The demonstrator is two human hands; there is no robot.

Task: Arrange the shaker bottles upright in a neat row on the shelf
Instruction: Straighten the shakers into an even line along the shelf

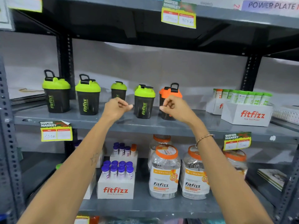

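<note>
Five shaker bottles [144, 102] stood upright on the grey shelf [90, 121] as I raised my left hand [117, 107] and right hand [175, 108], both loosely curled and holding nothing, before them.

Right hand [175, 107] covers the lower front of the orange-lidded dark shaker bottle [169, 92]. Left hand [117, 106] hides the base of the small green-lidded dark shaker bottle [119, 90]. Handwriting on the yellow price tag [55, 132] at the shelf's front edge is illegible.

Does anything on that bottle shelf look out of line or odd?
All five bottles stand upright, but the third green bottle sits farther back than the rest, breaking the row. The price tag below has a peeling corner.
</note>
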